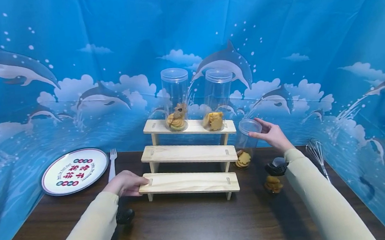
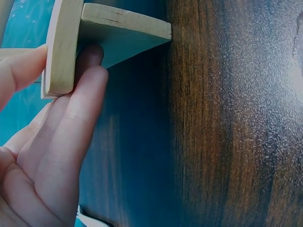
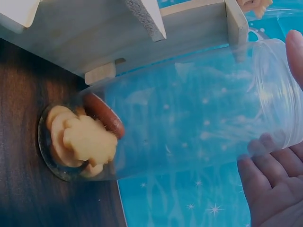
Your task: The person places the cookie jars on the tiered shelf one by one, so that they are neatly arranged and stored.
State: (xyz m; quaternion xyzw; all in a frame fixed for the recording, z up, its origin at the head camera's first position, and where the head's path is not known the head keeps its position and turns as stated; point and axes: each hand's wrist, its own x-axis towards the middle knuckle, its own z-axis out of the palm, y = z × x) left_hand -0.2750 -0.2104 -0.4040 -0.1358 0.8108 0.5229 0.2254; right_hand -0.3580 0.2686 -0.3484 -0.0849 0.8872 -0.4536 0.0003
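A three-tier wooden stand [image 1: 188, 179] stands on the dark table. My left hand [image 1: 127, 183] pinches the left end of its lowest board [image 2: 61, 47], thumb above and fingers beneath. Beside the stand's right side, my right hand [image 1: 270, 134] grips a clear lidded jar [image 1: 247, 139] near its top. In the right wrist view, pale flower-shaped cookies [image 3: 90, 142] and a reddish-brown piece lie at the bottom of this jar, whose base is at the tabletop. Two similar jars, the left one [image 1: 175, 94] and the right one [image 1: 218, 93], stand on the top tier with cookies inside.
Another jar with cookies [image 1: 273, 185] stands under my right wrist, partly hidden by the black wrist camera. A whisk [image 1: 317, 155] lies at the far right. On the left are a white plate [image 1: 96, 173] and a fork [image 1: 113, 159]. A blue dolphin curtain [image 1: 127, 37] hangs behind.
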